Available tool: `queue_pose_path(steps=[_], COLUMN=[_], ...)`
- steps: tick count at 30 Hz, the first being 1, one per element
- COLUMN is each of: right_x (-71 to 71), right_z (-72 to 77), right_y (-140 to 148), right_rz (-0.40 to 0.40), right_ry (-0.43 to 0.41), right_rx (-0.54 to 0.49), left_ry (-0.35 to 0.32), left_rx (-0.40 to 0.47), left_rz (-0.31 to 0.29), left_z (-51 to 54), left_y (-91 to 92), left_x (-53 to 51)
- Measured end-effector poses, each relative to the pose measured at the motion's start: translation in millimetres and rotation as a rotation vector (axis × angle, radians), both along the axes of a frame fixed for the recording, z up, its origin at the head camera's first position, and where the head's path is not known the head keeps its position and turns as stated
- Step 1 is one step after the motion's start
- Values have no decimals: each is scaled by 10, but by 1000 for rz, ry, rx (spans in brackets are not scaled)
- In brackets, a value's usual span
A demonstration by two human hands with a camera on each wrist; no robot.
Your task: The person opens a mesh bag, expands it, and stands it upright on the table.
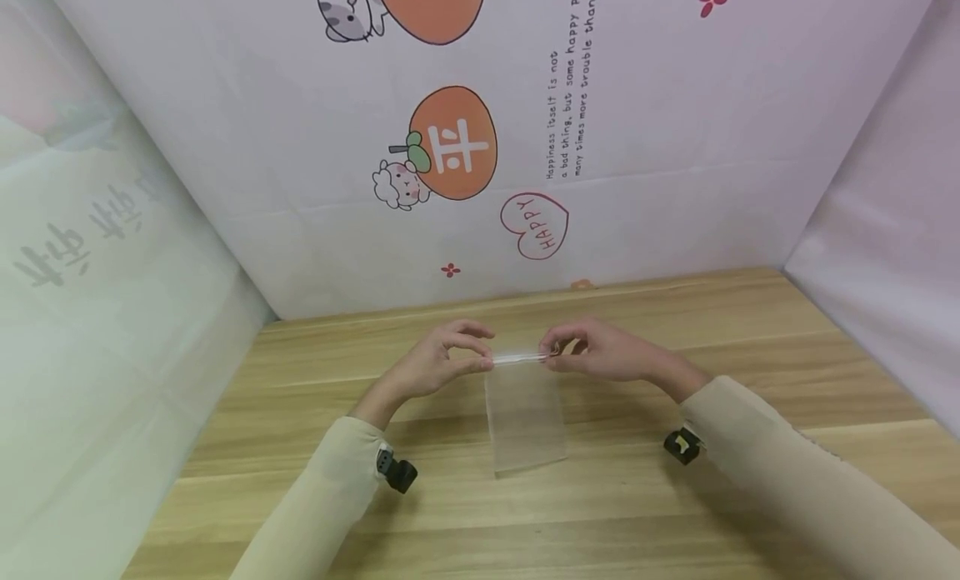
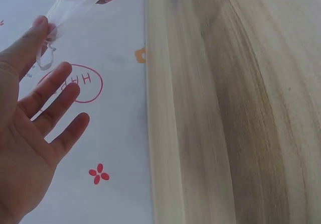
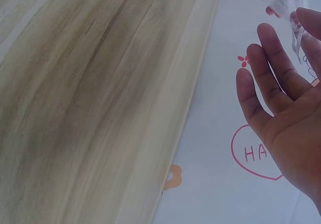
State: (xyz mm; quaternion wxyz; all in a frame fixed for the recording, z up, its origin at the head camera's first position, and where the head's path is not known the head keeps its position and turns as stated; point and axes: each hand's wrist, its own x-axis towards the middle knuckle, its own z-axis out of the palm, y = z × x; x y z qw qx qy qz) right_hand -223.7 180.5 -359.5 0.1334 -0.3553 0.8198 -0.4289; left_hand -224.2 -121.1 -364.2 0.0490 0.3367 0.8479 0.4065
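Note:
A sheer white drawstring pouch (image 1: pixel 527 422) hangs flat between my hands above the table, its top edge stretched sideways. My left hand (image 1: pixel 438 359) pinches the pouch's left top corner between thumb and index finger. On the other side, my right hand (image 1: pixel 600 349) pinches the right top corner the same way. In the left wrist view, a thin cord loop (image 2: pixel 46 58) dangles below the left fingertips, while the other fingers spread apart. Another cord loop (image 3: pixel 297 43) hangs by the right thumb and index finger in the right wrist view. Whether anything is inside cannot be told.
The wood-grain table (image 1: pixel 600 513) lies beneath both hands. Behind it rises a white printed cloth (image 1: pixel 637 230) with cartoon fruit, and more pale cloth (image 1: pixel 112 313) hangs at the sides. Small black cameras (image 1: pixel 397 472) are strapped to both wrists.

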Motion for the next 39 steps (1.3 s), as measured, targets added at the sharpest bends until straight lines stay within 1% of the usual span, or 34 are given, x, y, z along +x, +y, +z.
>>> queue_pose_path(steps=[2, 5, 8, 10, 17, 24, 27, 31, 34, 39], right_x=[11, 22, 22, 18, 3, -1, 4, 24, 29, 11], right_z=[12, 26, 34, 33, 23, 9, -1, 6, 20, 34], right_y=[-5, -17, -33, -37, -33, -24, -14, -30, -69, -106], right_rz=[0, -5, -6, -4, 3, 12, 13, -8, -37, -75], right_ry=[11, 31, 58, 74, 120, 165, 185, 198, 202, 207], right_rx=[9, 26, 37, 37, 35, 56, 70, 82, 76, 70], left_ry=[10, 44, 79, 91, 84, 50, 55, 75, 65, -20], left_rx=[-18, -43, -49, -45, -11, 4, 9, 37, 71, 125], left_rz=[16, 29, 29, 26, 8, -27, -39, -49, -27, 52], left_z=[-3, 6, 24, 34, 18, -37, -57, -68, -67, -56], left_y=[2, 17, 37, 50, 64, 59, 64, 83, 100, 114], left_x=[-4, -2, 6, 10, -4, -16, -19, -32, -33, -16])
